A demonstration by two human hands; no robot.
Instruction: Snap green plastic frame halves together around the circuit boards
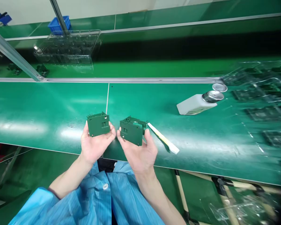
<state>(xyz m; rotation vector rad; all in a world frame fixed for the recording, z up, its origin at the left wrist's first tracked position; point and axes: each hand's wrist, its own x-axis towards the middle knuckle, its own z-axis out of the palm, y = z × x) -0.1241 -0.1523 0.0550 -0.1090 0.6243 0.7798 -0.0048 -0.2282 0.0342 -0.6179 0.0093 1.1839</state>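
Observation:
In the head view, my left hand [95, 147] is closed around the edges of a dark green plastic housing [98, 125], its flat side facing me. My right hand [140, 154] grips a second green plastic housing [132, 131], which has an open frame along its top edge. Both parts are held up side by side over the green bench, a small gap between them. Just right of my right hand, a brush [164, 138] with a white and yellow handle lies on the bench, its far tip partly hidden behind the housing.
A white bottle [194, 104] with a metal top stands to the right. Clear plastic trays [269, 84] with dark parts fill the right end. Behind the metal rail [131, 80] sit another clear tray [67, 48] and a blue bin [58, 25]. A metal post [16, 56] rises at left.

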